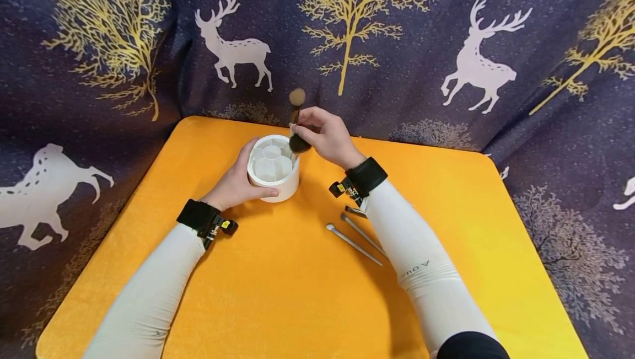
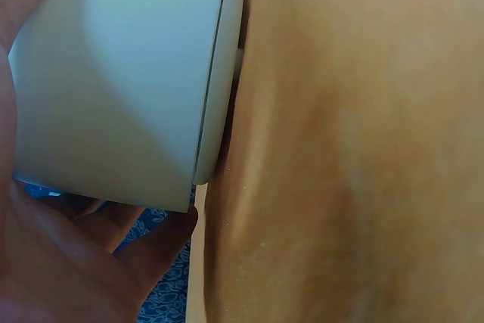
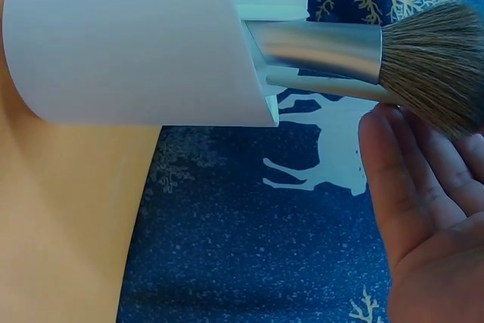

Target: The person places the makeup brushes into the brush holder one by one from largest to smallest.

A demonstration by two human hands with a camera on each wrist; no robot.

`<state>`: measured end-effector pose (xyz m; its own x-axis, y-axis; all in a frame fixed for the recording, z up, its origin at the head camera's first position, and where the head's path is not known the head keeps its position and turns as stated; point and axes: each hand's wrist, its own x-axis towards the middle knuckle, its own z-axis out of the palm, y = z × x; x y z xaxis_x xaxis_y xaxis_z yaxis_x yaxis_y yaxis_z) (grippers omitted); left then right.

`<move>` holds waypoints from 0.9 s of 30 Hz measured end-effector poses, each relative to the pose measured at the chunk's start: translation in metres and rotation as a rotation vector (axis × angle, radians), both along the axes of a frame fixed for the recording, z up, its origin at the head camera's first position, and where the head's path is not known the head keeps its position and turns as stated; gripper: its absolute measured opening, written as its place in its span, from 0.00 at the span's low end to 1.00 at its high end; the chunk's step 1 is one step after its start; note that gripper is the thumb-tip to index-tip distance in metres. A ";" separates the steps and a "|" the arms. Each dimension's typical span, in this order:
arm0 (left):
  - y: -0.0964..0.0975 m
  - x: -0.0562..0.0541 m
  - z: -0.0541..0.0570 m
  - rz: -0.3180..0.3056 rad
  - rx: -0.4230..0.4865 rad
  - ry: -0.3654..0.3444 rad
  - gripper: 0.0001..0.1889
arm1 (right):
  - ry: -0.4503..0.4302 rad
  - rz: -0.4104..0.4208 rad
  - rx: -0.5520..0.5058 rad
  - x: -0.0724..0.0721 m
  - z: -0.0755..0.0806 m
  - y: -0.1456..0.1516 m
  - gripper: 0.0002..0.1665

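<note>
A white round brush holder (image 1: 289,185) with inner compartments stands on the table, tilted toward the camera in the head view. My left hand (image 1: 241,181) grips its side, thumb across the front and fingers round the back. Over the holder's right rim, my right hand (image 1: 329,137) pinches a makeup brush (image 1: 297,97) with a tan head pointing up. Its thin pale handle (image 3: 329,85) reaches into the holder in the right wrist view. Beside it a fuller makeup brush (image 3: 435,62) with dark bristles and a silver ferrule stands in the same side of the holder, overlapping my fingers.
Right of the holder, a pale thin brush (image 1: 353,244), a second brush (image 1: 364,234) and a dark-tipped brush (image 1: 354,212) lie on the orange table (image 1: 278,293), partly under my right forearm. A dark patterned curtain (image 1: 397,72) hangs behind the table's far edge.
</note>
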<state>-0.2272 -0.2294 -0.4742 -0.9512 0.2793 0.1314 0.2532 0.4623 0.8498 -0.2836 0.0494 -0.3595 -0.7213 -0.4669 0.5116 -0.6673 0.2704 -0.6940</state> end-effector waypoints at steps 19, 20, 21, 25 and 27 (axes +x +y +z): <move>-0.001 0.001 -0.001 0.000 0.000 -0.002 0.75 | -0.062 0.110 -0.014 0.000 0.000 0.010 0.29; -0.001 0.001 -0.001 0.001 -0.002 0.000 0.75 | -0.059 0.107 -0.015 0.000 0.000 0.010 0.28; -0.001 0.001 0.000 0.001 -0.003 0.001 0.75 | -0.057 0.102 -0.013 0.000 0.000 0.010 0.28; 0.000 0.001 -0.001 0.004 -0.003 0.008 0.75 | -0.050 0.086 -0.017 0.001 -0.001 0.013 0.27; 0.000 0.000 -0.002 0.005 0.000 0.011 0.75 | -0.045 0.074 -0.012 0.001 -0.002 0.015 0.26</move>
